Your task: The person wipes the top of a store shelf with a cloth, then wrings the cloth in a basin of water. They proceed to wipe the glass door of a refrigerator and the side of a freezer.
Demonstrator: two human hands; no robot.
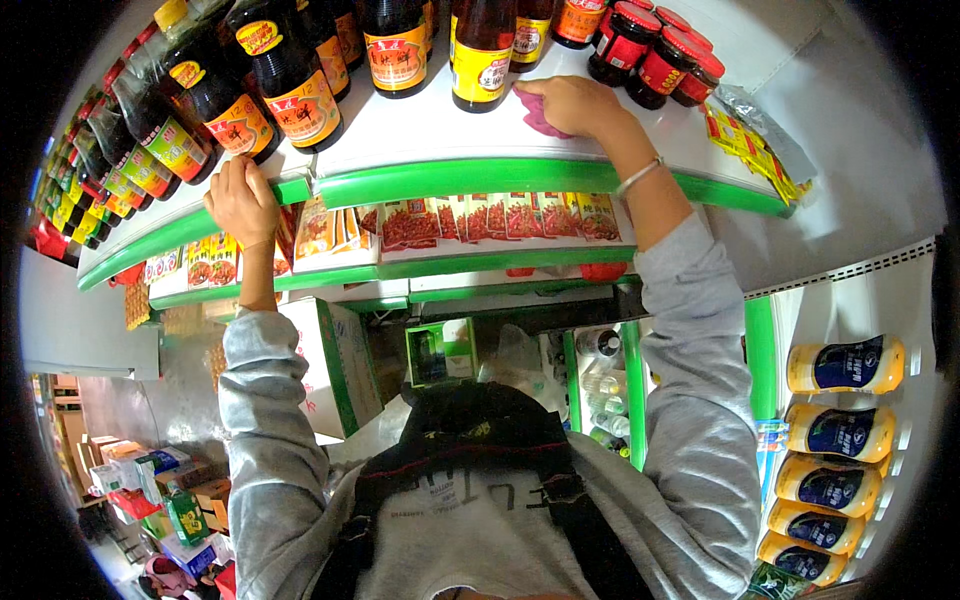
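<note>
My right hand (576,106) lies on the white top shelf (420,135), pressing a pink cloth (541,116) against its surface. Just left of it stands a glass bottle with a yellow label (481,71); red-lidded jars (651,56) are to its right. My left hand (241,199) rests with bent fingers at the shelf's green front edge, below a dark sauce bottle with an orange label (238,124). Another such bottle (300,109) stands beside that one. Whether the left fingers hold the edge is hard to see.
More sauce bottles (169,146) line the shelf's left part. Yellow packets (750,150) lie at its right end. Red food packets (480,217) fill the shelf below. Yellow bottles with dark labels (840,433) stand at the right, and a carton (330,364) sits below the shelves.
</note>
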